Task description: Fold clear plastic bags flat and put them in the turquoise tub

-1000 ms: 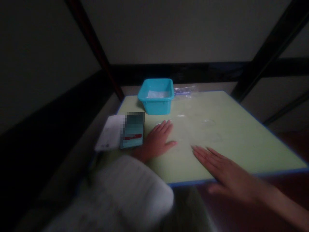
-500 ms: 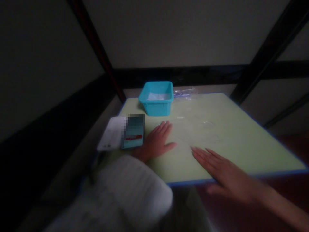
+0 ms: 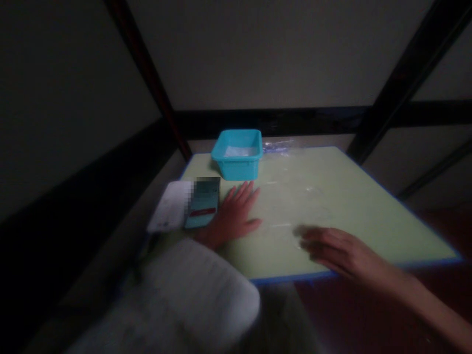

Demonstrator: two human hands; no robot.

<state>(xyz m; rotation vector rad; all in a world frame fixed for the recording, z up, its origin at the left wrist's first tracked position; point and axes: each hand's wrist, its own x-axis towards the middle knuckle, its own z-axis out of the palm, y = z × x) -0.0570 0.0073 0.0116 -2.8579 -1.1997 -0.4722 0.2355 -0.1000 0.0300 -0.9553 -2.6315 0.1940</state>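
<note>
Two bare hands are working over a thin clear plastic sheet [image 3: 285, 205] on a pale green tabletop [image 3: 363, 211] with blue edging. Taking the middle of that sheet as the clock's centre: it's so see-through that mostly just the glints give it away, so don't ask me exactly where its edges run.

Left hand [image 3: 236, 214] is over at 9 o'clock, palm down with fingers spread wide, nothing gripped. Right hand [image 3: 332, 246] is around 4 to 5 o'clock, fingers loosely bent near the sheet's near part. It's blurry, so honestly can't tell if it's pinching the plastic or just hovering by it.

Turquoise bin [image 3: 239, 170] sits at about 10 to 11, with some white paper [image 3: 241, 151] inside. Crinkled clear plastic [image 3: 278, 147] lies beside it, near 12. Past the left hand at 9 there's a teal box [image 3: 204, 199], partly pixelated, with a red strip [image 3: 202, 212] on it, and white papers [image 3: 171, 204] right beside. Whitish blurry sleeve [image 3: 206, 290] fills 7 to 8 o'clock.
</note>
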